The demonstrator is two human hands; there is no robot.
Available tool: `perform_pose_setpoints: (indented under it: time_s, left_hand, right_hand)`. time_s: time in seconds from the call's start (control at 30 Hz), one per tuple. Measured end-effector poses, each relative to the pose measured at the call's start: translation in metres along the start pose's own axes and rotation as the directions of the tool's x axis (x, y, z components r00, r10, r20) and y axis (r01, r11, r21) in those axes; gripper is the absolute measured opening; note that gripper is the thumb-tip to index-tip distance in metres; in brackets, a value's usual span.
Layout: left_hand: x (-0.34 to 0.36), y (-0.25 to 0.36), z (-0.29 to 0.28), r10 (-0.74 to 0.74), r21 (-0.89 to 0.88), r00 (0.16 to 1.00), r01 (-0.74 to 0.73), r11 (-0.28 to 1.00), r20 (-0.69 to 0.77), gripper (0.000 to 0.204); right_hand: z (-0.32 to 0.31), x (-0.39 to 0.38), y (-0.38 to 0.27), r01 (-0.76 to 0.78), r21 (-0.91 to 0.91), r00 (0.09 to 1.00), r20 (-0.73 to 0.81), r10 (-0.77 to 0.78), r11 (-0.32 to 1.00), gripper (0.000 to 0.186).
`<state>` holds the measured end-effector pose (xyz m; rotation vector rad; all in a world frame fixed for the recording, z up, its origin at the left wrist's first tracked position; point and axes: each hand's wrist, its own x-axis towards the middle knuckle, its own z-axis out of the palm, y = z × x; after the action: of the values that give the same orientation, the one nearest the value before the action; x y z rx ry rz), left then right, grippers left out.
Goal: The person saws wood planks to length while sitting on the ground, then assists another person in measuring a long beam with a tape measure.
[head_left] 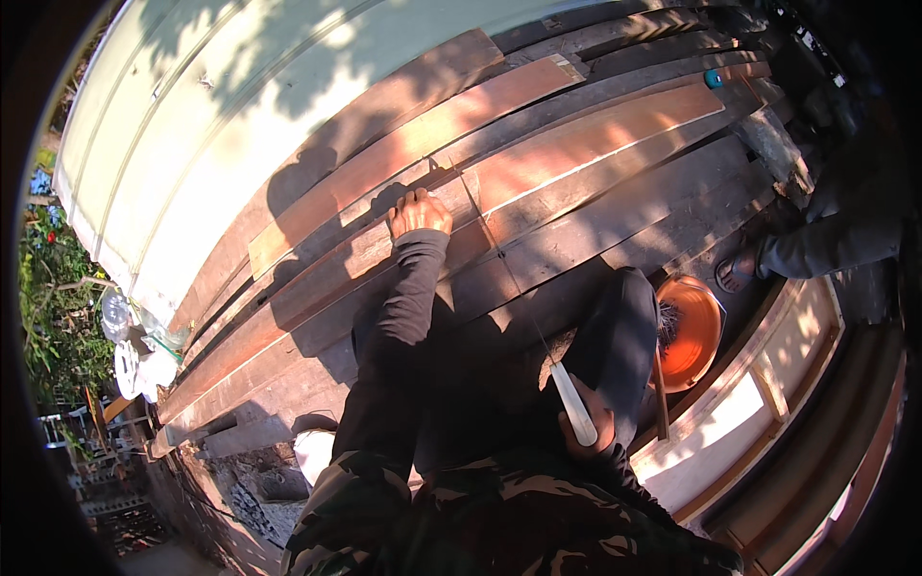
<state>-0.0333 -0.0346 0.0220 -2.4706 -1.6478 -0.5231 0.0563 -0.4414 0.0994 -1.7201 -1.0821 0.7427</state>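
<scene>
Nearest me is the camouflage cloth (499, 514) across my middle. Just beyond it, low and to the right, my right hand (597, 432) is wrapped round the pale handle (573, 408) of a long saw (500, 252). Right beside that hand is my dark-trousered knee (624, 322), and to the right of it sits an orange basin (706, 331) with something dark and bristly in it. A pale framed panel (740, 418) lies to the basin's lower right; at my left is a round white thing (315, 453), partly hidden by my sleeve.

The plank (586, 158) lies ahead of me, its long axis slanting from near left to far right. The saw runs forward from my right hand and crosses it, steeply against its length. My left hand (423, 215) is the nearer one: it rests on the wood just left of the blade (487, 228), knuckles up and fingers bent. I can't tell whether they hook over an edge.

Farther off, another reddish board (471, 110) runs alongside, and a small teal object (713, 79) sits near the plank's far end. Over to the right is another person's sandalled foot (738, 271). A pale ribbed sheet (240, 86) spreads behind the boards at upper left, with green foliage (58, 317) beyond its left edge.
</scene>
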Motion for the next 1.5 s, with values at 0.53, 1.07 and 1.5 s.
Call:
perform_pose_setpoints:
  time_s: [0.53,1.07,1.5]
  left_hand:
    - [0.004,0.008,-0.001,-0.016,-0.044,1.0,0.016,0.999,-0.007,0.025]
    - [0.004,0.007,-0.004,-0.022,-0.045,1.0,0.021,0.999,-0.006,0.025]
    - [0.003,0.003,0.006,0.0,-0.015,0.995,-0.001,1.0,-0.102,0.019]
  right_hand:
    - [0.034,0.072,0.029,0.047,0.177,0.998,-0.052,-0.038,0.983,0.058]
    - [0.025,0.071,0.017,0.025,0.153,0.998,-0.057,-0.017,0.988,0.055]
    - [0.02,0.049,0.003,0.015,0.12,0.995,-0.102,-0.003,0.993,0.051]
